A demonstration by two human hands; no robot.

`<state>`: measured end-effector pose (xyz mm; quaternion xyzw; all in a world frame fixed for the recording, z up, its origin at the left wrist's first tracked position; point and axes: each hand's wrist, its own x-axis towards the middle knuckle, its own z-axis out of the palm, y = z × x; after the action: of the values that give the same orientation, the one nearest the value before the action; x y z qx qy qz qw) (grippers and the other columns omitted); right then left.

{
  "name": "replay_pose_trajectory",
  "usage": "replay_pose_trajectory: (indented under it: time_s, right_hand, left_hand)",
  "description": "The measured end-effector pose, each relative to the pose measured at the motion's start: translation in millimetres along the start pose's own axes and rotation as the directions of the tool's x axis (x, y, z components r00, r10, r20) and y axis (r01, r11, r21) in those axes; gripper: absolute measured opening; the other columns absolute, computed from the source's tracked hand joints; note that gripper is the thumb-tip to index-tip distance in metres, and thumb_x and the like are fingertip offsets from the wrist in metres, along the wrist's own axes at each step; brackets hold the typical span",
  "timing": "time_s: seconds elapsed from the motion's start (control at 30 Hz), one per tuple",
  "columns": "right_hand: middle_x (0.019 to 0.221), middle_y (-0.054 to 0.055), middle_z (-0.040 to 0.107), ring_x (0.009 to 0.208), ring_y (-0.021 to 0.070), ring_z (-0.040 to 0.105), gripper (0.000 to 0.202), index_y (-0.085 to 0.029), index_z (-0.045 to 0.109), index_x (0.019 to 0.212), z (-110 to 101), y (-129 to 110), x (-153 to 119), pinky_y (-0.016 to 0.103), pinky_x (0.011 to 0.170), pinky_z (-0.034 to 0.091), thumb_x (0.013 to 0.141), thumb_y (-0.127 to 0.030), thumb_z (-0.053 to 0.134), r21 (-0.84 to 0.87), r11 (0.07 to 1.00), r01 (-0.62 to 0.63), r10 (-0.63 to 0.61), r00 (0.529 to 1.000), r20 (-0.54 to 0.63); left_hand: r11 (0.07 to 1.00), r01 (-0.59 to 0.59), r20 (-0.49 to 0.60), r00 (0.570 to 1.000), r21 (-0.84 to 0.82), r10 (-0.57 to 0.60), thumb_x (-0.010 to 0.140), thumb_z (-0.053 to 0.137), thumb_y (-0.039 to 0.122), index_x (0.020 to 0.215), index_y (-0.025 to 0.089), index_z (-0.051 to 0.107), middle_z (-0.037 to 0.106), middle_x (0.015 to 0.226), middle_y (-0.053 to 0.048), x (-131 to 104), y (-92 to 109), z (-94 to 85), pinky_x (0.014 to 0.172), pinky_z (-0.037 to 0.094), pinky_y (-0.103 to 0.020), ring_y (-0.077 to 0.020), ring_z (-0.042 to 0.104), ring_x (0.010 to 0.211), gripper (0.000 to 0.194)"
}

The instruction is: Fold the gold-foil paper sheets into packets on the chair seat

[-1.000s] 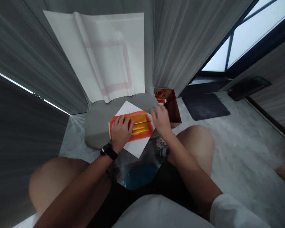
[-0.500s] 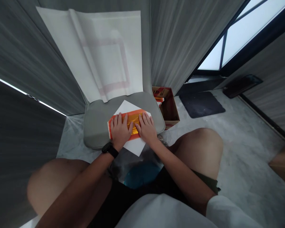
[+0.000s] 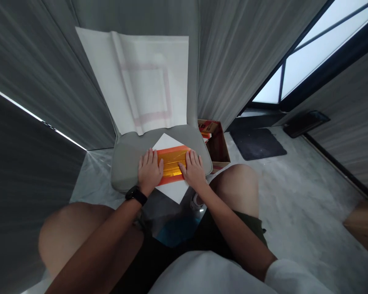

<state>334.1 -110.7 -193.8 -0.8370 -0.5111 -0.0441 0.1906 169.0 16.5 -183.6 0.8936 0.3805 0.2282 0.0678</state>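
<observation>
On the grey chair seat (image 3: 127, 163) lies a folded sheet of joss paper (image 3: 171, 160), orange at its edges with shiny gold foil across the middle. Beneath it a white paper sheet (image 3: 173, 192) is turned cornerwise, its corners sticking out at top and bottom. My left hand (image 3: 149, 171) rests flat over the left end of the joss paper, fingers stretched and thumb apart. At the right end, my right hand (image 3: 194, 168) lies flat with its fingers out and thumb on the foil. The paper under both palms is hidden.
A large white sheet (image 3: 150, 90) with a faint reddish frame leans on the chair back. An open cardboard box (image 3: 220, 143) with orange-and-white paper inside stands right of the chair. A dark mat (image 3: 257, 143) lies on the floor; my knees flank the seat.
My hands have slid apart across the joss paper, the left one outward to the left, baring more gold foil between them. My right knee has shifted inward, and the view has tilted up somewhat.
</observation>
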Motion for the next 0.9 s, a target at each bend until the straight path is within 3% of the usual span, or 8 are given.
replay_pose_trajectory:
  time_s: [0.1, 0.27, 0.43, 0.63, 0.7, 0.8, 0.9]
  right_hand:
    - [0.166, 0.026, 0.044, 0.157, 0.0358, 0.04, 0.075, -0.003, 0.046, 0.161, -1, 9, -1, 0.058, 0.129, 0.026, 0.111, -0.056, 0.027, -0.009, 1.0, -0.021, 0.021, 0.999, -0.037]
    - [0.166, 0.027, 0.043, 0.157, 0.036, 0.039, 0.078, 0.001, 0.046, 0.159, -6, 19, -1, 0.056, 0.13, 0.025, 0.11, -0.058, 0.029, -0.018, 1.0, -0.011, 0.011, 1.0, -0.001]
    - [0.166, 0.027, 0.043, 0.158, 0.0361, 0.039, 0.087, 0.001, 0.046, 0.159, -15, 29, 0, 0.054, 0.131, 0.025, 0.107, -0.067, 0.034, -0.032, 0.996, 0.083, -0.081, 0.995, 0.061]
    - [0.164, 0.029, 0.043, 0.156, 0.0383, 0.041, 0.09, 0.004, 0.047, 0.158, -27, 40, 7, 0.056, 0.129, 0.028, 0.108, -0.068, 0.028, -0.062, 0.99, 0.129, -0.119, 0.981, 0.151]
    - [0.163, 0.032, 0.043, 0.156, 0.0396, 0.04, 0.091, 0.007, 0.046, 0.157, -32, 37, 10, 0.057, 0.129, 0.028, 0.108, -0.068, 0.025, -0.06, 0.991, 0.12, -0.109, 0.981, 0.159]
    - [0.166, 0.032, 0.039, 0.16, 0.0386, 0.034, 0.091, 0.007, 0.04, 0.16, -39, 21, 12, 0.057, 0.131, 0.023, 0.109, -0.066, 0.024, -0.042, 0.992, 0.12, -0.114, 0.986, 0.12]
    - [0.171, 0.025, 0.035, 0.162, 0.0339, 0.03, 0.084, 0.001, 0.038, 0.163, -35, -4, 11, 0.053, 0.134, 0.02, 0.11, -0.063, 0.025, 0.003, 0.978, 0.209, -0.208, 0.969, 0.132]
  left_hand:
    - [1.0, 0.027, -0.006, 1.0, 0.006, -0.027, 0.109, 0.027, 0.041, 0.158, 0.003, 0.047, 0.048, 0.161, -0.028, -2, -11, -3.9, 0.126, 0.032, -0.063, -0.0392, 0.046, 0.152, 0.065]
    - [0.997, 0.066, 0.011, 0.998, 0.03, -0.066, 0.109, 0.029, 0.049, 0.16, 0.001, 0.043, 0.045, 0.163, -0.028, -2, -18, -9.6, 0.128, 0.028, -0.06, -0.039, 0.042, 0.155, 0.072]
    - [0.993, 0.102, 0.069, 0.992, 0.063, -0.107, 0.107, 0.032, 0.059, 0.16, 0.0, 0.042, 0.042, 0.164, -0.029, -2, -25, -13.8, 0.128, 0.022, -0.067, -0.0418, 0.037, 0.156, 0.081]
    - [0.992, 0.112, 0.144, 0.982, 0.057, -0.12, 0.109, 0.03, 0.049, 0.161, 0.002, 0.04, 0.039, 0.167, -0.027, -4, -42, -25.1, 0.127, 0.02, -0.072, -0.0404, 0.036, 0.157, 0.071]
    - [0.998, 0.067, 0.103, 0.992, 0.005, -0.067, 0.109, 0.031, 0.045, 0.161, 0.002, 0.04, 0.042, 0.166, -0.027, -1, -42, -32.5, 0.129, 0.021, -0.07, -0.0392, 0.037, 0.157, 0.068]
    - [0.992, -0.093, -0.009, 0.996, -0.088, 0.093, 0.111, 0.031, 0.037, 0.161, 0.005, 0.04, 0.044, 0.166, -0.023, 3, -28, -41.4, 0.133, 0.02, -0.059, -0.0317, 0.036, 0.159, 0.06]
    - [0.954, -0.267, 0.012, 0.962, -0.139, 0.271, 0.112, 0.031, 0.034, 0.164, 0.006, 0.037, 0.039, 0.17, -0.02, 0, -6, -39.8, 0.134, 0.023, -0.051, -0.0272, 0.03, 0.162, 0.059]
